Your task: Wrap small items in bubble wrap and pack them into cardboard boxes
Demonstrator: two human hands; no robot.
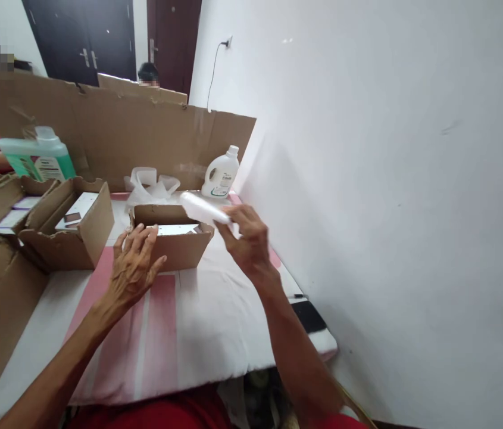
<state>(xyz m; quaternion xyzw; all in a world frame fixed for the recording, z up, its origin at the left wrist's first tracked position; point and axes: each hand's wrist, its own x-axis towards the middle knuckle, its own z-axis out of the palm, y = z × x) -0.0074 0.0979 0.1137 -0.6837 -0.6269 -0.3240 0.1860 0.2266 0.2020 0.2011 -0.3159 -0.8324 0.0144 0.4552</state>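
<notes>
My left hand (133, 265) rests on the near left edge of a small open cardboard box (177, 251), its fingers stretched out and apart. Inside that box lie white items (173, 230), partly hidden by the front wall. Above the box's right end, my right hand (247, 238) pinches a flat white packet (204, 208) between thumb and fingers. The packet is tilted and smeared by motion, so its exact kind cannot be made out.
More open cardboard boxes (66, 253) holding white packs stand at the left. Behind are a green liquid jug (39, 158), a white bottle (222, 176), crumpled white wrapping (153, 187) and a cardboard partition (135, 131). A white wall (389, 179) borders the right. Co-workers sit beyond.
</notes>
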